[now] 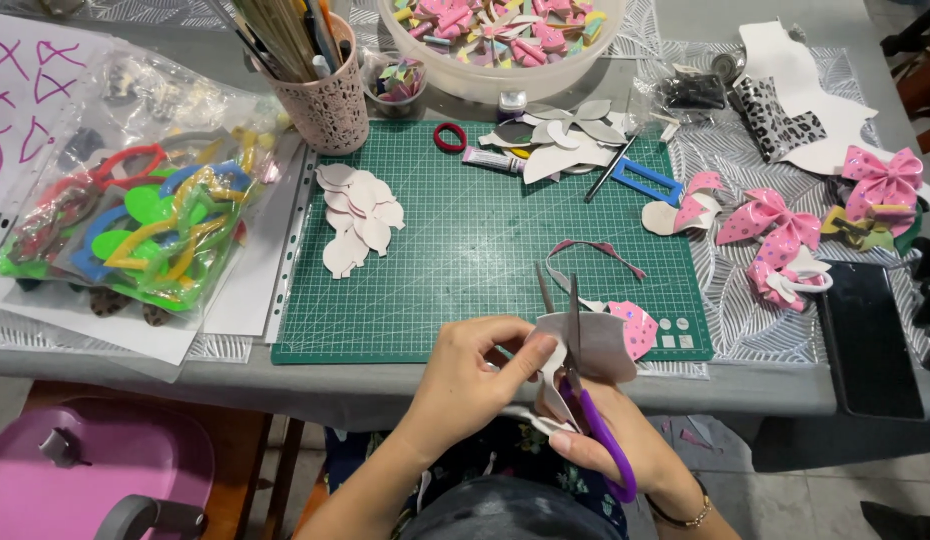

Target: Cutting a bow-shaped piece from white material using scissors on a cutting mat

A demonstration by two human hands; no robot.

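Observation:
My left hand (475,375) pinches a pale grey piece of sheet material (597,345) at the near edge of the green cutting mat (465,250). My right hand (605,440) grips purple-handled scissors (585,400), whose blades point up through the sheet. A pink glittery piece (637,328) shows just right of the sheet. A cut strip (585,255) lies on the mat beyond the blades.
A stack of cut pale shapes (360,215) lies on the mat's left. A pink pen cup (325,95), a bowl of pink bits (500,35), plastic sleeves with colourful stencils (145,220), pink bows (785,235), a black phone (870,335) and a pink stool (95,480) surround the work.

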